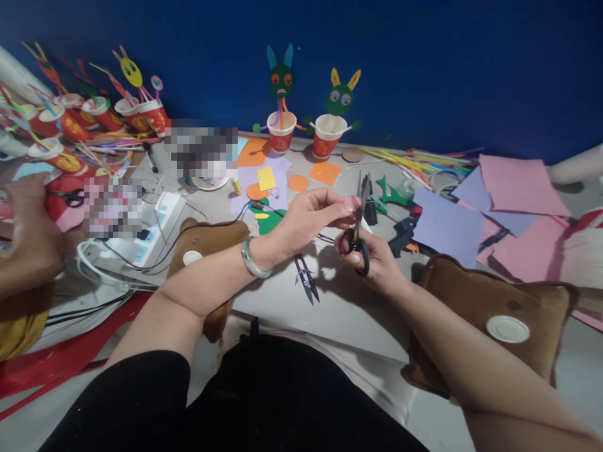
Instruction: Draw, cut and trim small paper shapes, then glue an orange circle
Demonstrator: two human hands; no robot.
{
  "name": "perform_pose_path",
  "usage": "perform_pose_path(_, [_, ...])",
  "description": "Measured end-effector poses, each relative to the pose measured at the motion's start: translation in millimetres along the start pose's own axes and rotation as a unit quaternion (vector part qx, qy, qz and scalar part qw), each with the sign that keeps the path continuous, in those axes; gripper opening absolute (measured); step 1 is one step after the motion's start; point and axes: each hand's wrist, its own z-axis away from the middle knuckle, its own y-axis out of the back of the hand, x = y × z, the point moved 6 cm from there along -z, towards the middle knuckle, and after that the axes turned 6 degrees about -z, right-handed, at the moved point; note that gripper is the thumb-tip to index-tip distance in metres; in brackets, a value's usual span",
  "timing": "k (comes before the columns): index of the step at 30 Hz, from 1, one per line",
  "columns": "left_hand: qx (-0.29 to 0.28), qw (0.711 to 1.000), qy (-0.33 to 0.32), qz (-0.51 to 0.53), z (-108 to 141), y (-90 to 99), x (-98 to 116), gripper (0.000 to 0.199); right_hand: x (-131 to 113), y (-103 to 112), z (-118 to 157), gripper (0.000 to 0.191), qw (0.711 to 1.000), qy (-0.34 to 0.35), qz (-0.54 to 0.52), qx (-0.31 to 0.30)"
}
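The scissors (359, 220), probably light and stiff and best taken by their black handles (364, 258), stand nearly upright above the desk (339, 317) in the right hand (379, 260), while the left hand's (306, 220) fingers pinch narrowly beside the blades (364, 191), holding what I cannot tell.

Just right of the yellow square (266, 179), there it is: a tiny "HI", hand-drawn in dark line on the purple sheet (245, 172). That's the one clear read! Behind the square, the left cup (281, 143) and right cup (325, 148) flash gold marks, too small to make out; the cups (151, 119) well to its left, likewise.
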Motion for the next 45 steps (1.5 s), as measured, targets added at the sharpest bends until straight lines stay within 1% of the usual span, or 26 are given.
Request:
perform_pose_path(6, [-0.011,1.0,-0.007,0.018,0.2,0.2,-0.7,0.041,2.3,0.4,-0.1,0.071,1.0,-0.002,0.003,0.005])
perform_pose_path(10, [-0.011,1.0,-0.008,0.008,0.4,0.0,-0.9,0.038,2.3,0.7,-0.1,0.072,1.0,0.002,0.004,0.008])
perform_pose_path(15, [-0.004,1.0,0.007,-0.008,-1.4,0.6,-2.8,0.024,0.2,0.6,-0.1,0.074,1.0,-0.002,0.011,0.009])
perform_pose_path(18, [-0.005,1.0,0.011,-0.001,-2.3,1.2,-3.8,0.022,-0.5,0.8,0.1,0.073,1.0,-0.002,0.008,0.009])
perform_pose_path(26, [-0.01,1.0,-0.006,0.01,-0.2,0.4,-1.0,0.024,-0.7,1.1,0.5,0.073,1.0,0.001,0.002,0.008])
perform_pose_path(30, [-0.003,1.0,0.005,0.007,0.1,-0.2,-1.1,0.026,-1.1,0.9,0.1,0.071,1.0,0.004,0.002,0.005])
perform_pose_path(33, [-0.001,1.0,0.008,-0.002,-0.2,-0.4,-0.8,0.03,-1.0,0.9,-0.1,0.072,1.0,0.004,0.004,0.005])
perform_pose_path(37, [-0.006,1.0,-0.005,-0.004,-0.4,-0.4,0.5,0.037,0.7,0.7,0.0,0.072,1.0,-0.003,0.002,0.005])
perform_pose_path(39, [-0.005,1.0,-0.009,-0.004,-0.4,-0.1,0.6,0.036,1.2,0.6,0.0,0.072,1.0,-0.003,0.004,0.005])
perform_pose_path(43, [0.001,1.0,0.006,-0.009,-0.4,0.3,-1.1,0.027,2.6,1.2,-0.1,0.072,1.0,0.0,0.004,0.009])
perform_pose_path(45, [-0.004,1.0,0.004,-0.002,-0.3,-0.3,-0.8,0.027,3.6,1.8,0.0,0.071,1.0,-0.001,0.004,0.013])
